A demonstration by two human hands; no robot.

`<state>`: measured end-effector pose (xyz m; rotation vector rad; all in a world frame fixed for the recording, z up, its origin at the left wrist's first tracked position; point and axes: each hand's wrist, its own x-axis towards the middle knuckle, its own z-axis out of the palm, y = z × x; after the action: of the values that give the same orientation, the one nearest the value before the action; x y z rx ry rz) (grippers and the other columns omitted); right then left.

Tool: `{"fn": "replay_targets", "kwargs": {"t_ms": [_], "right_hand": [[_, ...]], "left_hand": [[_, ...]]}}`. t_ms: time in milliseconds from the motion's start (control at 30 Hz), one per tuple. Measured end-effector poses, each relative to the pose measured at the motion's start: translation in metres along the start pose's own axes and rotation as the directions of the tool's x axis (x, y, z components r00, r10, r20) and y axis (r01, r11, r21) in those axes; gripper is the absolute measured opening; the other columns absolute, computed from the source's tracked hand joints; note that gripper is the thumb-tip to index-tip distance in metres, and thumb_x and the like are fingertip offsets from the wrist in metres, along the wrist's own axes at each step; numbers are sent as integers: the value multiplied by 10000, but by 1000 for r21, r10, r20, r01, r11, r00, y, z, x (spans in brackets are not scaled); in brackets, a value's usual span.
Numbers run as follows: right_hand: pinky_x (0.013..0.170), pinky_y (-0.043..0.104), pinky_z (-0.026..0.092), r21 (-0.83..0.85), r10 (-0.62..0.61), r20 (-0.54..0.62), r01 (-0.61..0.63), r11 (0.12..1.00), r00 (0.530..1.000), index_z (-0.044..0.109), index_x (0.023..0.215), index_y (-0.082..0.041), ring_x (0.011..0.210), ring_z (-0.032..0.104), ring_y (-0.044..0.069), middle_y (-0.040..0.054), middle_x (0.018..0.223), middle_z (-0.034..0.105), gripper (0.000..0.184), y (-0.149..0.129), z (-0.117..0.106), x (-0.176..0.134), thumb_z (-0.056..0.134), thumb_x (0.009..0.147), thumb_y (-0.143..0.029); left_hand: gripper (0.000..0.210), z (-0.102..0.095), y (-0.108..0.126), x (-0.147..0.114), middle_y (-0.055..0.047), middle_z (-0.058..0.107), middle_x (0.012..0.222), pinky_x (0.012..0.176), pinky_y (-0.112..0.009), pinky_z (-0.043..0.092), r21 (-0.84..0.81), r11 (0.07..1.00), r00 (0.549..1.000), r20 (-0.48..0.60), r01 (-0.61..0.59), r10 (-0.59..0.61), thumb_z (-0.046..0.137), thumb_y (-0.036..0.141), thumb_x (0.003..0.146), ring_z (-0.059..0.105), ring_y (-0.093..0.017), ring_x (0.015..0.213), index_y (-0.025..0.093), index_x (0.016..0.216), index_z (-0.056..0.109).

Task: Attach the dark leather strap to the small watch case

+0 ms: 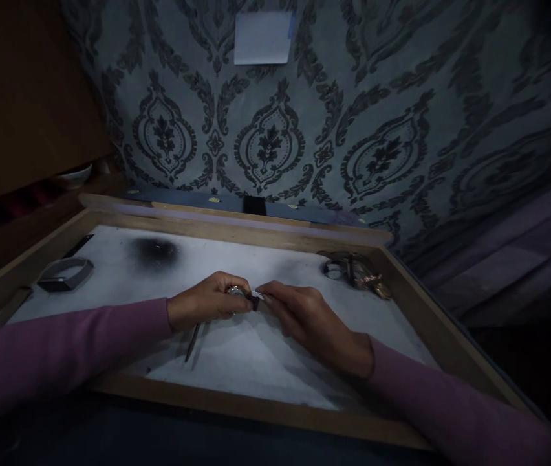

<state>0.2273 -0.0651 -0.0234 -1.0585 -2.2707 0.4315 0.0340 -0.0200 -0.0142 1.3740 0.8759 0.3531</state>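
Observation:
My left hand (210,301) is closed around a wristwatch (237,291) with a round face and a shiny case. A short dark piece (255,302), which looks like strap, sticks out of the watch toward the right. Against it, my right hand (299,314) pinches a thin, light-coloured piece (257,294), too small to name. Beneath my left hand a narrow dark strip (192,343) slants down; whether it is part of the watch's strap I cannot tell. Both hands are above the white lining, near the middle of the wooden tray.
A wooden-rimmed tray (217,391) with white lining surrounds the work. Several watches (353,268) lie heaped in its far right corner. A grey band-like wristwatch (65,274) stands at the left. Behind is patterned wallpaper (268,142) with a white paper (263,39).

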Motion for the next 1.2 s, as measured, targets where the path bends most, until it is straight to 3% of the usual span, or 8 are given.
{"fn": "replay_targets", "kwargs": {"t_ms": [400, 700, 1033, 1200], "right_hand": [[521, 208, 384, 19, -27, 36, 26, 999, 999, 582, 838, -137, 529, 511, 92, 1, 638, 560, 204, 0, -1, 1, 416, 956, -140], [524, 220, 417, 23, -24, 6, 24, 999, 1000, 600, 896, -141, 518, 518, 89, -3, 641, 578, 200, -1, -1, 1, 415, 967, -168], [491, 205, 352, 29, -41, 35, 40, 999, 999, 591, 856, -149, 494, 446, 79, -30, 600, 509, 216, -2, -2, 2, 401, 959, -139], [518, 204, 386, 45, -36, 23, 35, 998, 999, 593, 890, -139, 509, 495, 82, -15, 633, 552, 186, 0, -1, 1, 420, 957, -142]], "left_hand": [[186, -1, -1, 0, 57, 395, 573, 505, -215, 234, -6, 1000, 1000, 7, -9, 9, 652, 321, 669, 321, -73, 540, 157, 689, 567], [163, -1, 0, 0, 59, 378, 567, 504, -219, 227, -1, 1000, 1000, -5, 20, -20, 646, 301, 678, 309, -74, 536, 161, 708, 568], [162, -1, 1, 0, 59, 411, 583, 505, -218, 225, -11, 1000, 1000, 12, 7, -7, 644, 304, 681, 310, -71, 531, 162, 686, 565], [170, -1, 1, 0, 59, 404, 579, 517, -215, 238, -14, 1000, 1000, -5, 26, -26, 654, 306, 665, 325, -75, 547, 158, 691, 577]]}}
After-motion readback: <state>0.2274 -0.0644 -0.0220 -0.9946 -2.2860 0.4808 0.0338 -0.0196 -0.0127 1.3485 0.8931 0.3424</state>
